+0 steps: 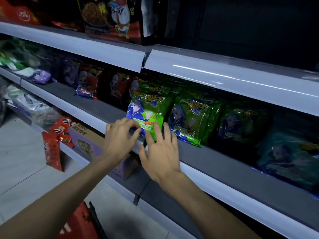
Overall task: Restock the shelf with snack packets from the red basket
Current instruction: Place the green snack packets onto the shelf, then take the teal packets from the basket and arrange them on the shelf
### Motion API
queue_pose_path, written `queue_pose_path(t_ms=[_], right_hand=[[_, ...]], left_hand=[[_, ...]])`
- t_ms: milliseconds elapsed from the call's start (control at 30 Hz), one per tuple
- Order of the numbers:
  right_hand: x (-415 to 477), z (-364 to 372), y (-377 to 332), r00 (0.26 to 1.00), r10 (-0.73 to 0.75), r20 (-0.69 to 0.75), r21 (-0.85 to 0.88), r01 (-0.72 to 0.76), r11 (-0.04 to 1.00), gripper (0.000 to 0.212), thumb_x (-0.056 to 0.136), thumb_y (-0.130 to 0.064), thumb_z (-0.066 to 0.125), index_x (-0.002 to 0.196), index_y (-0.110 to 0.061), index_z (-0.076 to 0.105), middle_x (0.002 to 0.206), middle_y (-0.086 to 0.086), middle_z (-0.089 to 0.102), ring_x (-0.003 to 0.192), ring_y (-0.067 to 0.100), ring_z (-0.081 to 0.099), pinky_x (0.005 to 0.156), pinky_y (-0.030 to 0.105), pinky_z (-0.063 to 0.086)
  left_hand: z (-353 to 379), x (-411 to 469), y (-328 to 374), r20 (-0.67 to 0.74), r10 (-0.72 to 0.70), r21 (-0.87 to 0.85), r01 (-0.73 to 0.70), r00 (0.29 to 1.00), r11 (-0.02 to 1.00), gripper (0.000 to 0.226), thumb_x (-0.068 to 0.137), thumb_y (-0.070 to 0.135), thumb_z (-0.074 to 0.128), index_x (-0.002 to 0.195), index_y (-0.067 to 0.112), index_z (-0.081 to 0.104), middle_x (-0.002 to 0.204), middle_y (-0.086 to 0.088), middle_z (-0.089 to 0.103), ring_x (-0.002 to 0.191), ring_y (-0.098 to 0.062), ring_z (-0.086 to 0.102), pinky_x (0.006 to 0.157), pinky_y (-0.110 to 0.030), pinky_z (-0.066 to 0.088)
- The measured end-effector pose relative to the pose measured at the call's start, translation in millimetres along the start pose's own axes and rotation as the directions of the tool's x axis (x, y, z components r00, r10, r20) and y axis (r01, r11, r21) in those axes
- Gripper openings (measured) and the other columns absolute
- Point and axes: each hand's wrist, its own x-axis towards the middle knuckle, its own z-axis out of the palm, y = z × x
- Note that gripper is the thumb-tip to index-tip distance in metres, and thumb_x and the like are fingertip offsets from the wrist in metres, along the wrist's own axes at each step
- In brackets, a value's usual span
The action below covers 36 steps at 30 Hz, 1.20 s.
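A green snack packet (148, 111) with a blue cartoon figure stands upright at the front of the middle shelf (215, 163). My left hand (119, 138) is at its lower left corner, fingers loosely curled against the packet's bottom edge. My right hand (160, 152) lies with straight, spread fingers, its fingertips touching the packet's lower right. More green packets (195, 121) stand in a row to the right. The red basket (81, 223) shows at the bottom edge, by my left forearm.
Red and dark packets (89, 83) line the middle shelf to the left, teal ones (290, 156) to the far right. The upper shelf (103, 49) carries large black bags. A cardboard box (89, 144) and red packets (55, 142) stand on the shelf below.
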Motion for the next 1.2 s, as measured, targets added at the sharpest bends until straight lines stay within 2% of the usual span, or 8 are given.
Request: queue_pose_path(t_ms=[267,433,533,600,700,867,1033,1200], right_hand=[[-46,-40,-6,0.994,-0.076,0.076,0.066,0.071,0.995,0.058,0.090,-0.031,0.060,0.145,-0.017,0.050,0.163,0.016,0.033,0.154,0.042,0.022,0.124,0.057,0.025],[-117,-75,-8,0.975,-0.203,0.091,0.082,0.196,0.977,0.071,0.071,-0.041,0.068,0.139,-0.024,0.056,0.156,0.013,0.045,0.147,0.039,0.040,0.118,0.054,0.037],[-157,-89,-21,0.964,-0.247,0.101,0.153,0.230,0.961,0.067,0.066,-0.040,0.057,0.132,-0.030,0.062,0.151,0.010,0.054,0.141,0.037,0.050,0.113,0.050,0.044],[-183,-98,-33,0.964,-0.267,0.008,0.244,0.258,0.935,0.052,0.071,-0.036,0.055,0.121,-0.034,0.068,0.146,0.005,0.060,0.135,0.034,0.057,0.109,0.047,0.049],[-224,-115,-50,0.947,-0.309,-0.086,0.276,0.321,0.906,0.029,0.100,-0.032,0.044,0.112,-0.041,0.068,0.137,-0.006,0.066,0.125,0.024,0.065,0.101,0.039,0.055],[-309,-134,-82,0.930,-0.200,0.307,0.458,0.039,0.888,0.041,0.104,-0.056,0.028,0.134,-0.049,0.056,0.137,-0.023,0.063,0.112,0.005,0.071,0.090,0.024,0.059],[-363,-172,-90,0.908,-0.295,0.299,0.444,0.141,0.885,0.036,0.097,-0.053,0.034,0.116,-0.055,0.065,0.132,-0.025,0.064,0.114,0.002,0.062,0.078,0.018,0.058],[-387,-179,-96,0.804,-0.364,0.471,0.441,0.143,0.886,0.055,0.067,-0.054,0.049,0.118,-0.045,0.068,0.135,-0.011,0.066,0.116,0.013,0.067,0.072,0.026,0.060]], left_hand=[[-39,-36,2,0.122,-0.029,0.103,0.016,0.992,0.995,0.021,0.102,0.036,0.060,0.119,0.032,0.071,0.126,0.007,0.070,0.121,-0.020,0.060,0.100,-0.047,0.035],[-104,-101,-28,0.169,-0.116,0.178,0.085,0.979,0.980,0.030,0.101,0.052,0.041,0.117,0.042,0.065,0.111,0.013,0.070,0.103,-0.019,0.067,0.093,-0.053,0.043],[-140,-146,-41,0.174,-0.216,0.231,0.174,0.961,0.957,0.027,0.096,0.061,0.041,0.112,0.052,0.061,0.105,0.014,0.070,0.105,-0.022,0.069,0.082,-0.051,0.046],[-158,-175,-44,0.166,-0.255,0.260,0.208,0.952,0.943,0.037,0.088,0.068,0.040,0.109,0.050,0.064,0.112,0.011,0.072,0.108,-0.025,0.071,0.079,-0.050,0.049],[-181,-214,-42,0.147,-0.343,0.274,0.295,0.928,0.915,0.043,0.083,0.070,0.039,0.106,0.048,0.067,0.112,0.007,0.072,0.105,-0.028,0.072,0.080,-0.051,0.050],[-216,-269,-39,0.238,-0.522,0.404,0.406,0.819,0.820,0.045,0.094,0.057,0.063,0.133,0.036,0.064,0.141,-0.001,0.063,0.127,-0.028,0.061,0.103,-0.055,0.044],[-243,-305,-20,0.357,-0.544,0.436,0.379,0.759,0.816,0.057,0.098,0.063,0.048,0.144,0.029,0.053,0.151,-0.002,0.052,0.134,-0.026,0.055,0.108,-0.049,0.044],[-237,-343,25,0.604,-0.392,0.437,0.122,0.694,0.891,0.040,0.101,0.048,0.055,0.138,0.035,0.056,0.135,0.005,0.058,0.117,-0.018,0.064,0.097,-0.039,0.053]])
